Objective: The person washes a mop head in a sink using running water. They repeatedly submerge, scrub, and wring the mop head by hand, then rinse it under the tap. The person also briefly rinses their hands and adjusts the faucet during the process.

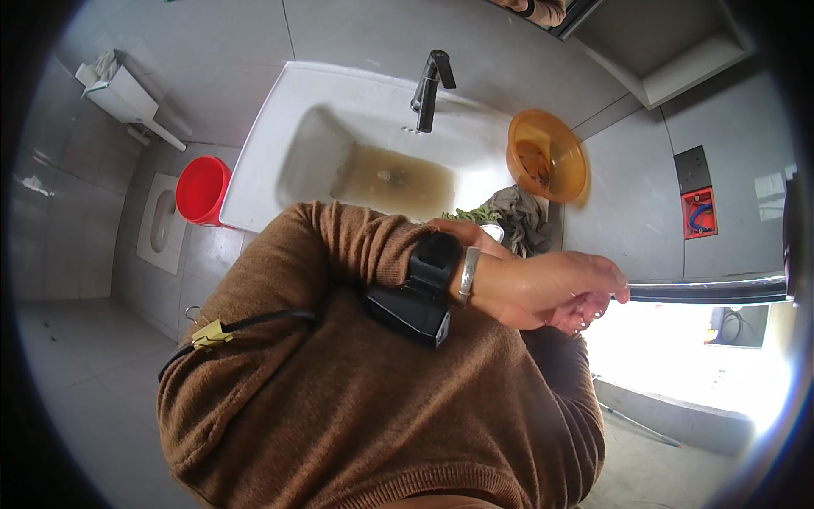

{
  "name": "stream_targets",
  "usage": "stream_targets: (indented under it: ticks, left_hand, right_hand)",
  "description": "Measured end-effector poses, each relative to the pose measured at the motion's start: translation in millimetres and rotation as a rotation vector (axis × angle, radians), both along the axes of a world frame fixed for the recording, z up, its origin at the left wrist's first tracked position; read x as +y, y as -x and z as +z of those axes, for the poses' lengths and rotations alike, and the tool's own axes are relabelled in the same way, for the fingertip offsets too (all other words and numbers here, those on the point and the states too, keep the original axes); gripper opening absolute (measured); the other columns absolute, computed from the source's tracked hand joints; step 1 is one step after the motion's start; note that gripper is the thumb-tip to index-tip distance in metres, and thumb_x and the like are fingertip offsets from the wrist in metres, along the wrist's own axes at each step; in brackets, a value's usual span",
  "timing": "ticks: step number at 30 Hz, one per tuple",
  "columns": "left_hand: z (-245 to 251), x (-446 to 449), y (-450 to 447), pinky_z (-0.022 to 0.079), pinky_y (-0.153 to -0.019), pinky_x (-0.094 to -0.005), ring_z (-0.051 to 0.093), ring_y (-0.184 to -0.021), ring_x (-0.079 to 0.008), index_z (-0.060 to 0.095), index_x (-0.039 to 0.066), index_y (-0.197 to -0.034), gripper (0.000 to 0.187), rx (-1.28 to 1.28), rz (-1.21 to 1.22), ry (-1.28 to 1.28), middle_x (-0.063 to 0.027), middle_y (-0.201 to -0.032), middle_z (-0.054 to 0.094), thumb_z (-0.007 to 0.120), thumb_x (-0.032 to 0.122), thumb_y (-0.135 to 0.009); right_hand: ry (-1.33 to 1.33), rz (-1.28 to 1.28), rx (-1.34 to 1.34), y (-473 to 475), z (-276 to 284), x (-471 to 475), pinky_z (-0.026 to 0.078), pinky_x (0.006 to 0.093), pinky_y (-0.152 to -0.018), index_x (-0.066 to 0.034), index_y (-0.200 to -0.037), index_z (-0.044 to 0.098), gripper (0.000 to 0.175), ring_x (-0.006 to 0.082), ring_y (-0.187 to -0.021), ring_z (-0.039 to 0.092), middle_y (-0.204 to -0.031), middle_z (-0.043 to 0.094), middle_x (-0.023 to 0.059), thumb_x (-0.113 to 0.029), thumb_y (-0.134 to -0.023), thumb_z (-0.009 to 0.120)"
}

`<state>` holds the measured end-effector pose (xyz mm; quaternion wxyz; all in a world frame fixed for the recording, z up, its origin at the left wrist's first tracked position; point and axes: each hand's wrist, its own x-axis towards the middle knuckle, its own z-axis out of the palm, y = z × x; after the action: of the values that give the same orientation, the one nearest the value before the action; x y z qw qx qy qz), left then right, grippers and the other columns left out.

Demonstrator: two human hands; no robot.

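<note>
My left arm, in a brown sleeve, crosses in front of my chest. My left hand (556,289) is at the right, its wet fingers curled, close to my right sleeve (556,356); whether it pinches anything is hidden. A silver bangle (469,275) circles that wrist. Behind the wrist, my right hand (467,231) shows only in part at the sink's front edge. Green leafy stems (472,215) and a white-rimmed container (492,231) lie right beside it. Its fingers are mostly covered. A crumpled grey cloth (521,219) rests to the right of the container.
Murky brown water (397,178) lies in the white sink (267,159) under a dark faucet (430,92). An orange basin (563,159) stands at the sink's right end. To the left are a red bucket (203,189) and a squat toilet (160,223). An uncovered wall box (699,215) exposes wires.
</note>
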<state>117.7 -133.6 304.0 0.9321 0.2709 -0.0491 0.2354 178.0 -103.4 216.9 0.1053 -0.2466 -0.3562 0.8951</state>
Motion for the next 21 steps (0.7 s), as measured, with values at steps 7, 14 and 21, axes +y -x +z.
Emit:
stream_targets:
  ticks: [7,14,21]
  left_hand:
    - [0.1,2.1,-17.6,0.045,-0.051,-0.0303,0.053,-0.054,-0.0203,0.055,0.011,-0.084,0.009,-0.015,1.389,-1.701,-0.0021,-0.064,0.052,0.059,0.014,-0.077]
    - [5.0,1.9,-7.9,0.043,-0.048,-0.0265,0.054,-0.055,-0.0173,0.053,0.010,-0.094,0.008,0.173,0.743,-1.141,-0.0012,-0.065,0.053,0.054,0.013,-0.087]
    - [-11.4,14.5,-13.1,0.039,-0.047,-0.0197,0.045,-0.055,-0.0057,0.051,0.003,-0.097,0.018,0.309,0.262,-0.197,0.0007,-0.069,0.050,0.055,0.019,-0.090]
  right_hand:
    - [0.002,0.027,-0.039,3.1,4.0,-0.2,0.048,0.0276,-0.079,-0.0026,-0.099,0.053,0.022,0.0145,-0.083,0.057,-0.090,0.058,0.0042,-0.006,-0.080,0.063]
    - [0.015,0.044,-0.069,3.9,7.4,1.7,0.048,0.0266,-0.078,-0.0032,-0.097,0.052,0.019,0.0127,-0.082,0.057,-0.088,0.058,0.0030,-0.008,-0.082,0.063]
    - [0.028,0.044,-0.106,8.9,13.6,6.9,0.049,0.0255,-0.077,-0.0037,-0.096,0.051,0.017,0.0110,-0.080,0.057,-0.087,0.057,0.0019,-0.010,-0.084,0.062]
